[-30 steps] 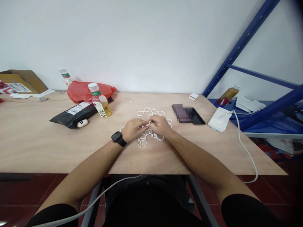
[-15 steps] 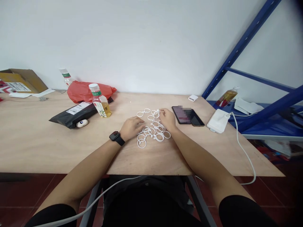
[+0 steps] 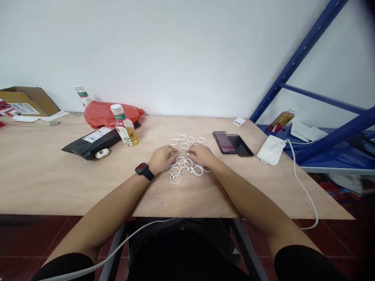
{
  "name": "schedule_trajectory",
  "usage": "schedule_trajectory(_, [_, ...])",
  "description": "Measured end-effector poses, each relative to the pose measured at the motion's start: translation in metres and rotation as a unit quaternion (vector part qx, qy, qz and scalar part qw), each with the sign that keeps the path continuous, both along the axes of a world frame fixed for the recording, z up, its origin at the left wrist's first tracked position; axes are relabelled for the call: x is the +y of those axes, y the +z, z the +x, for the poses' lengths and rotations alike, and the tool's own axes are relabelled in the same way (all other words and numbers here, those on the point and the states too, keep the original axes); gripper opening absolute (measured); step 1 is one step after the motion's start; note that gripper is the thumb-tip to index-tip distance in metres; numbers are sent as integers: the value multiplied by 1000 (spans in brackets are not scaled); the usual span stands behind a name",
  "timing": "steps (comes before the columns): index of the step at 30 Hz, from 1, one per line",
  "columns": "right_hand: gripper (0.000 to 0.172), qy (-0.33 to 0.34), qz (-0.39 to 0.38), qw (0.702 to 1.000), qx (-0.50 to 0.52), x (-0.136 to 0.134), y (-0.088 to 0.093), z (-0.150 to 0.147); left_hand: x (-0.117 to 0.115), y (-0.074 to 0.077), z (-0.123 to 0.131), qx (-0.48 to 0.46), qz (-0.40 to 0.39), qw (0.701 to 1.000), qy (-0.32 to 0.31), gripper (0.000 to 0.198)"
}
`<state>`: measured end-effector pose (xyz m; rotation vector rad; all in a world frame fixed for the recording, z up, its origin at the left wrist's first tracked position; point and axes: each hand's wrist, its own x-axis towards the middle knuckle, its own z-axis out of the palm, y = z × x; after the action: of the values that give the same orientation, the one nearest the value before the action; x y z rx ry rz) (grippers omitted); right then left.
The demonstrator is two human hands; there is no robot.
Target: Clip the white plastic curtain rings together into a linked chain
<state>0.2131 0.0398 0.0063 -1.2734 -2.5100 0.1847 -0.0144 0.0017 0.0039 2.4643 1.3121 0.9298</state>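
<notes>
Several white plastic rings with small knobs or tabs lie in a loose pile on the wooden table. At the pile's left edge rests my left hand, a black watch on its wrist. Its fingers are stretched and thumb apart, and it holds nothing visible. My right hand is over the pile's right part with fingers bent down, covering some rings. A small white piece of a ring shows at its fingertips. Behind the hands lie a pair of joined rings and another ring.
Two phones lie right of the pile, then a white power bank with a cable. To the left stand a drink bottle, a black parcel bag and a red plastic bag. A blue rack rises at right.
My right hand has moved left and toward me, from the pile's far edge onto its middle. The far-right rings are uncovered and others are hidden. My left hand is nearly still.
</notes>
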Motion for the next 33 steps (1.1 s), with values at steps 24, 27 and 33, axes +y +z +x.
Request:
schedule_trajectory(24, [17,121,189,965,138,-31,5,-28,-9,11,6,-70,7,997,-36,24])
schedule_trajectory(27, [17,124,175,967,140,-30,3,-28,-9,12,6,-71,5,997,-31,24])
schedule_trajectory(33, [17,116,119,979,118,-30,1,-30,-9,14,7,-50,29,998,-14,19])
